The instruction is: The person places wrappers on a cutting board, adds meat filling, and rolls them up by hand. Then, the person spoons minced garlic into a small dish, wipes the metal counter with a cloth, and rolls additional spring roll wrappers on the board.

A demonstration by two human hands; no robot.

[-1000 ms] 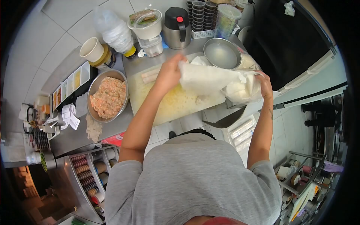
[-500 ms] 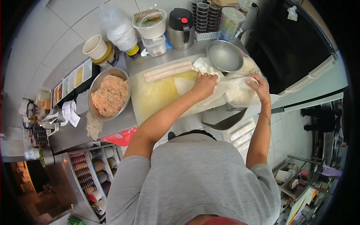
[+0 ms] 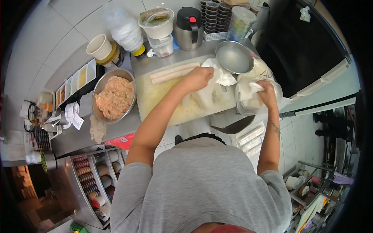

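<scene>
My left hand (image 3: 199,79) is closed over the cutting board (image 3: 155,105), pinching a thin, pale wrapper sheet (image 3: 205,96) that hangs blurred below it. On the right, my right hand (image 3: 267,94) grips a white crumpled cloth or film (image 3: 248,91); which of the two I cannot tell. It lies over a clear plastic container (image 3: 244,106) with pale contents. Two long pale rolls (image 3: 173,73) lie side by side at the back of the board. Between the hands sits a crumpled white cloth (image 3: 223,75), beside a steel bowl of clear liquid (image 3: 234,58).
A large steel bowl of pinkish minced filling (image 3: 114,98) stands left of the board. Behind are a thermos jug (image 3: 188,33), stacked tubs (image 3: 157,27) and sauce cups (image 3: 211,17). Below the counter at left, a shelf holds stacked lids and cups (image 3: 89,178).
My left hand has moved left, drawing a wrapper sheet onto the board. My right hand has shifted slightly down, and the spread sheets between the hands have parted, baring the container.
</scene>
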